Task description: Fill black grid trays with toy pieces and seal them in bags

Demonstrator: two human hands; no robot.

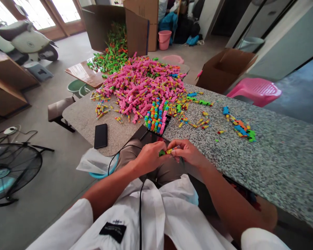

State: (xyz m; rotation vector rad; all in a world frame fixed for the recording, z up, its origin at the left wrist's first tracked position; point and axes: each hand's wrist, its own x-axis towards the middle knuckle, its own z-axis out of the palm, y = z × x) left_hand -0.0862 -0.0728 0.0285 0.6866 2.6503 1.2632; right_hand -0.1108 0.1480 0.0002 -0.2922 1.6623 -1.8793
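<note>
Above my lap, just off the table's near edge, my two hands meet at the fingertips. My left hand (151,155) is closed on a small green plastic piece (162,152). Pinched in my right hand (188,152) is a small yellow-and-red tube (169,151), its end against the green piece. Whether the two are joined I cannot tell. Beyond the hands, upright rows of colourful plastic pieces (155,118) stand on a black tray (168,121). Behind them spreads a big heap of pink plastic pieces (135,86), with several yellow-and-red tubes (101,111) scattered around.
A phone (100,135) lies left on the granite table (276,152). Blue, orange and green pieces (240,129) lie to the right. Green pieces spill from a cardboard box (137,34) at the back. A fan (5,173) stands on the floor; a dark cable (140,208) crosses my shirt.
</note>
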